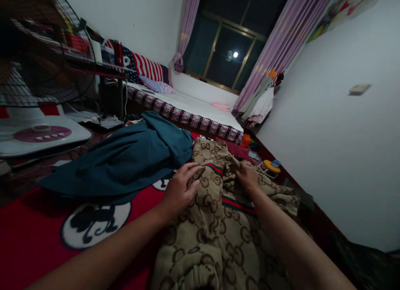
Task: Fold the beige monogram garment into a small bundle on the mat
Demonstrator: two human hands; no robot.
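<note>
A tan garment (209, 206) with a brown monogram print and green-red stripes lies spread over a red blanket (134, 236); I cannot tell for sure if it is a jacket or another piece. My left hand (182, 186) rests at its left edge, fingers apart, near the upper stripe. On the right, my right hand (247, 176) has its fingers closed on a bunched fold of the same garment. A dark teal cloth (134, 156) lies crumpled to the left of my left hand.
At left stands a fan (40, 131) with a white base. A bed (193, 102) with a patterned side runs under the window. The white wall (337, 148) borders the right side, with a yellow object (271, 166) on the floor near it.
</note>
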